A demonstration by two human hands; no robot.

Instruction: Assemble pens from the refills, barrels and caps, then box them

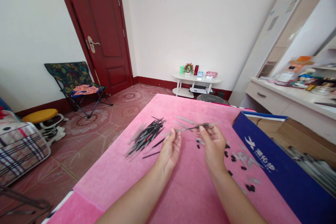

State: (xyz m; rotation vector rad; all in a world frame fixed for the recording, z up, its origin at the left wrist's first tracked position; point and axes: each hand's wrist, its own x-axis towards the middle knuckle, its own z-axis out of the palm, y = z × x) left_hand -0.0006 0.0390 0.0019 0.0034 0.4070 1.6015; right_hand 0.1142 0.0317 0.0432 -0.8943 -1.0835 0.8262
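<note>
Both my hands are raised over the pink cloth on the table. My left hand [171, 148] pinches a slender pen refill [193, 128], pale at the left and dark towards the right. At its other end, the fingers of my right hand [214, 143] close around what looks like a clear pen barrel [214, 124]; blur hides exactly where the two meet. Left of my hands lies a heap of black and grey refills [148, 134]. Small black caps [233, 158] and clear plastic pieces [246, 159] are scattered to the right. Several clear tubes [183, 119] lie behind my hands.
A blue cardboard box [262, 147] stands at the table's right, with many clear pen-like pieces [312, 162] inside. Beyond the table are a white stand [181, 80], a folding chair [72, 73] and a red door [102, 24]. A white dresser [278, 94] is at the right.
</note>
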